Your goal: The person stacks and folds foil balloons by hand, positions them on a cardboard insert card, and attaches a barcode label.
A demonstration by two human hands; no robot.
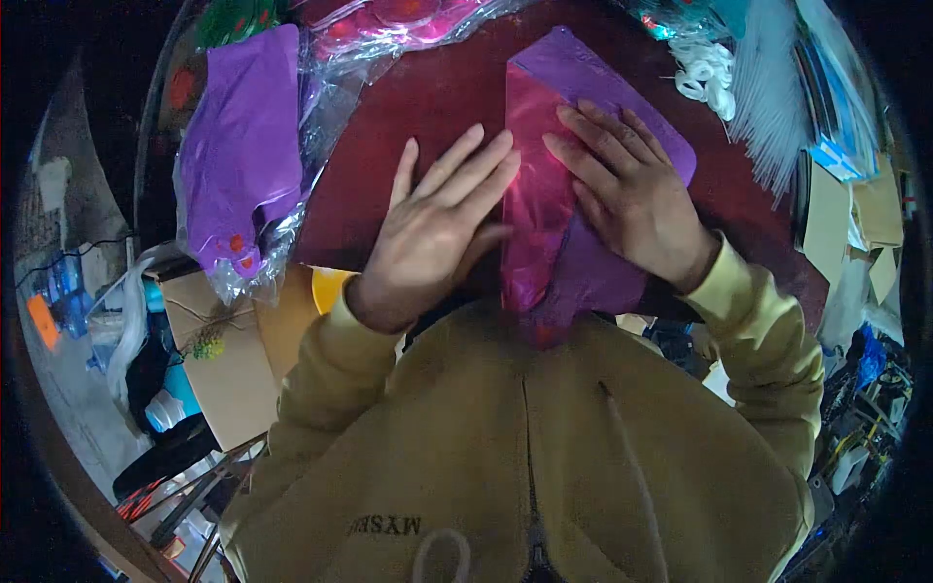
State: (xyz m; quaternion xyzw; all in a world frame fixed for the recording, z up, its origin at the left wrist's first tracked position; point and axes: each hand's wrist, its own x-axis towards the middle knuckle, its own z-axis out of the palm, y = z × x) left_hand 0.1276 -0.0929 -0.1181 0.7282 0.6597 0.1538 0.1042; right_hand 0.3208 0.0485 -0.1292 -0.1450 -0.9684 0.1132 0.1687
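A flat purple sheet (pixel 607 267) with a glossy pink part folded along its left side (pixel 533 209) lies on the dark red table in front of me. My right hand (pixel 630 185) rests flat on it, fingers stretched across the purple and pink surfaces. Just left of the pink edge is my left hand (pixel 437 223), fingers spread, its fingertips at or very near that edge. Whether they touch it I cannot tell. The sheet's lower end reaches the front of my jacket. Neither hand grips anything.
Purple sheets in clear plastic (pixel 248 146) lie at the left, pink packets (pixel 389 19) at the back. White cord loops (pixel 705 78) and a bundle of thin clear strips (pixel 773 107) are at the right. A cardboard box (pixel 219 360) stands below the table's left edge.
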